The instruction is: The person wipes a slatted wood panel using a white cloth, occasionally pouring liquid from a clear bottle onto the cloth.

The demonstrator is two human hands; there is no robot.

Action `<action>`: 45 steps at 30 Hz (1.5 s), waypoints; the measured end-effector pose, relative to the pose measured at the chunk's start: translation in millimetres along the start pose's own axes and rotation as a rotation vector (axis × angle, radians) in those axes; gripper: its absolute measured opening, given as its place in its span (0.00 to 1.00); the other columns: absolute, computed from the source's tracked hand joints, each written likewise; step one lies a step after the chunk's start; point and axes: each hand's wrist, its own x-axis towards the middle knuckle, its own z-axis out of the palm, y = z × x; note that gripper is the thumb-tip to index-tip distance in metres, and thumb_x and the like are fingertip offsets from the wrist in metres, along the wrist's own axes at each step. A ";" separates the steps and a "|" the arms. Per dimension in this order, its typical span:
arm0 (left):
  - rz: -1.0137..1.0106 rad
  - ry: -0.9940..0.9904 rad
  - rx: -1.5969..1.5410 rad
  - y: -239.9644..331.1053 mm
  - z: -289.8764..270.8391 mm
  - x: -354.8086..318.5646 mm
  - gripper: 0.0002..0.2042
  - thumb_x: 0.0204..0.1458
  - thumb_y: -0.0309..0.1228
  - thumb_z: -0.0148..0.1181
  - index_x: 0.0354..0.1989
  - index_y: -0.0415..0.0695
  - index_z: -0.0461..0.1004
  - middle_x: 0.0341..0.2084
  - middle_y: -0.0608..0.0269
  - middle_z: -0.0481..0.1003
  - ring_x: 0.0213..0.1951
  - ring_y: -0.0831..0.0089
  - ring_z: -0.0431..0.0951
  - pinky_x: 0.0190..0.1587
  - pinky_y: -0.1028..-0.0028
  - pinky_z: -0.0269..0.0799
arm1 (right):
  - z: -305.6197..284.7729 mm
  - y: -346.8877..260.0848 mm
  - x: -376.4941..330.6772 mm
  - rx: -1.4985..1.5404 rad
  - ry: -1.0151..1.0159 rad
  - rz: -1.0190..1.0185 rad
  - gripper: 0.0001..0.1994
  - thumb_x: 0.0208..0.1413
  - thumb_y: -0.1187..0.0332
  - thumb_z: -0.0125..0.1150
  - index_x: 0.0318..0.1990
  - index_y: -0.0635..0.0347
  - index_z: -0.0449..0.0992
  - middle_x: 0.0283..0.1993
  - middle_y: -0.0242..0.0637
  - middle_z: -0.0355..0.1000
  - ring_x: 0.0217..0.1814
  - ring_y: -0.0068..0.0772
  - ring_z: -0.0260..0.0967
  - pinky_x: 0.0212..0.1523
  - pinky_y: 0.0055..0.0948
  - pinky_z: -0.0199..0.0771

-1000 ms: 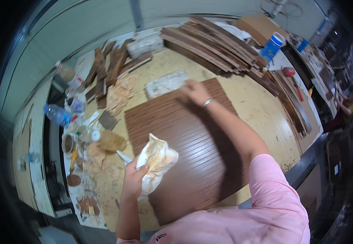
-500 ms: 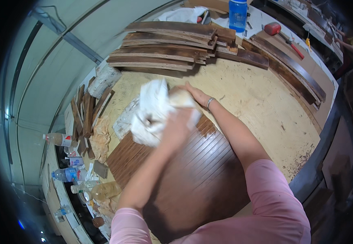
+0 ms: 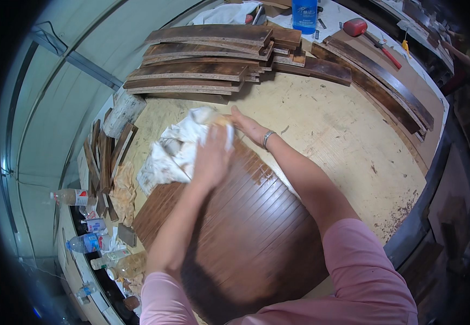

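Observation:
A large brown wooden panel with parallel grooves lies in front of me, shiny across its right half. My left hand presses a bunched white cloth against the panel's far part; its fingers are slightly blurred. The cloth bears brownish stains and spreads leftward past the panel's edge. My right hand, with a metal band at the wrist, is at the panel's far right edge, beside the cloth. It steadies that edge, some of its fingers stretched out and others partly hidden by the cloth.
Curved dark boards are stacked at the back, and more long boards lie right. A red-headed mallet and a blue bottle stand beyond. Wooden strips, a tan crumpled cloth and several plastic bottles line the left side.
My left hand and the white cloth have moved left and slightly toward me, and the cloth has spread out. My right hand stays by the panel's far edge. The view has shifted a little.

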 end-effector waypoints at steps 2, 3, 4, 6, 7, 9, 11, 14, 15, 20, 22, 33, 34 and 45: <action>0.115 -0.083 0.004 17.9 -4.7 -11.7 0.29 0.62 0.39 0.47 0.69 0.38 0.56 0.67 0.45 0.59 0.71 0.49 0.52 0.70 0.51 0.47 | -14.5 4.8 7.0 0.062 -0.035 -0.009 0.46 0.61 0.29 0.25 0.67 0.63 0.63 0.74 0.46 0.54 0.78 0.38 0.44 0.76 0.33 0.38; 0.048 -0.033 -0.016 3.7 -1.9 -11.0 0.29 0.62 0.40 0.47 0.69 0.39 0.55 0.68 0.45 0.58 0.71 0.49 0.52 0.70 0.51 0.47 | -1.6 -1.9 4.0 0.106 -0.088 -0.003 0.46 0.61 0.29 0.25 0.67 0.63 0.64 0.73 0.46 0.54 0.78 0.39 0.43 0.76 0.33 0.39; -0.019 0.019 -0.035 -22.5 5.4 -0.1 0.29 0.62 0.40 0.47 0.70 0.39 0.55 0.68 0.46 0.56 0.71 0.49 0.52 0.70 0.51 0.47 | 3.5 -9.7 -3.8 0.070 -0.108 -0.037 0.46 0.61 0.28 0.26 0.67 0.62 0.63 0.73 0.46 0.55 0.77 0.37 0.45 0.75 0.32 0.40; -0.133 0.023 -0.135 -44.9 -0.7 25.1 0.30 0.62 0.41 0.47 0.70 0.39 0.53 0.70 0.46 0.53 0.71 0.51 0.51 0.71 0.51 0.46 | 12.1 -15.8 -9.5 0.075 -0.072 -0.010 0.47 0.61 0.28 0.26 0.68 0.64 0.62 0.73 0.45 0.54 0.77 0.36 0.45 0.75 0.32 0.39; -0.123 0.026 -0.079 -36.3 3.6 20.1 0.30 0.62 0.41 0.47 0.70 0.38 0.53 0.70 0.45 0.54 0.71 0.51 0.51 0.71 0.52 0.46 | 13.9 -18.8 -10.5 0.073 -0.048 0.003 0.47 0.60 0.28 0.26 0.68 0.64 0.61 0.74 0.45 0.53 0.77 0.36 0.45 0.75 0.32 0.39; -0.075 0.019 0.023 8.2 10.4 0.0 0.31 0.62 0.40 0.47 0.70 0.36 0.53 0.69 0.44 0.55 0.71 0.51 0.51 0.71 0.53 0.46 | 2.9 -11.5 -8.6 0.048 0.019 0.006 0.48 0.61 0.29 0.26 0.69 0.68 0.58 0.74 0.47 0.51 0.78 0.36 0.44 0.76 0.32 0.37; 0.019 -0.054 0.029 16.2 -1.9 -16.1 0.31 0.62 0.40 0.47 0.70 0.35 0.52 0.69 0.42 0.54 0.72 0.51 0.50 0.71 0.56 0.46 | 3.5 -12.1 -4.4 -0.009 0.059 0.005 0.48 0.61 0.28 0.27 0.69 0.69 0.57 0.75 0.48 0.51 0.79 0.37 0.42 0.76 0.32 0.37; -0.191 0.014 -0.060 -33.1 -5.0 -35.3 0.30 0.62 0.40 0.47 0.69 0.34 0.54 0.69 0.42 0.54 0.71 0.50 0.51 0.71 0.59 0.46 | 18.6 -21.4 -13.1 0.059 0.009 -0.020 0.42 0.64 0.33 0.31 0.66 0.66 0.63 0.71 0.46 0.59 0.75 0.37 0.52 0.73 0.32 0.45; -0.243 0.056 -0.080 -45.7 -10.9 -48.3 0.29 0.63 0.40 0.46 0.68 0.34 0.55 0.68 0.42 0.55 0.71 0.50 0.52 0.71 0.60 0.48 | 14.7 -15.9 -9.0 0.033 0.000 -0.063 0.41 0.65 0.35 0.32 0.66 0.66 0.64 0.70 0.45 0.61 0.74 0.36 0.53 0.73 0.32 0.47; -0.478 0.083 0.042 -83.8 -5.3 -136.5 0.31 0.64 0.40 0.45 0.70 0.32 0.51 0.70 0.39 0.51 0.72 0.47 0.48 0.72 0.58 0.44 | 21.7 -23.2 -14.7 -0.092 0.052 -0.038 0.33 0.70 0.45 0.29 0.66 0.63 0.63 0.70 0.44 0.61 0.74 0.38 0.54 0.73 0.31 0.48; -0.530 0.089 -0.064 -60.2 -4.4 -106.8 0.33 0.63 0.41 0.47 0.70 0.31 0.50 0.70 0.38 0.50 0.72 0.48 0.48 0.73 0.60 0.42 | 22.1 -25.8 -16.7 -0.071 0.042 -0.018 0.30 0.71 0.48 0.32 0.66 0.63 0.63 0.70 0.43 0.61 0.74 0.37 0.54 0.72 0.31 0.49; -0.504 0.148 -0.211 -64.6 -19.2 -102.7 0.28 0.63 0.38 0.44 0.68 0.33 0.55 0.68 0.42 0.56 0.71 0.51 0.52 0.72 0.61 0.46 | 5.9 7.1 -2.0 -0.164 0.095 -0.193 0.22 0.71 0.56 0.41 0.64 0.61 0.65 0.61 0.35 0.67 0.63 0.25 0.61 0.67 0.25 0.55; -0.595 0.174 -0.152 -92.8 -25.2 -147.2 0.28 0.63 0.38 0.44 0.68 0.33 0.54 0.68 0.42 0.55 0.71 0.51 0.51 0.72 0.62 0.46 | 9.3 8.9 -2.2 -0.201 0.094 -0.217 0.22 0.71 0.56 0.41 0.64 0.60 0.65 0.61 0.35 0.67 0.63 0.25 0.61 0.66 0.25 0.56; -0.288 0.128 -0.031 1.0 -2.9 -54.6 0.30 0.62 0.38 0.48 0.67 0.31 0.55 0.68 0.42 0.56 0.70 0.51 0.53 0.70 0.56 0.48 | 14.5 7.8 0.0 -0.194 0.075 -0.197 0.22 0.70 0.56 0.40 0.63 0.58 0.67 0.63 0.37 0.67 0.66 0.30 0.61 0.67 0.27 0.54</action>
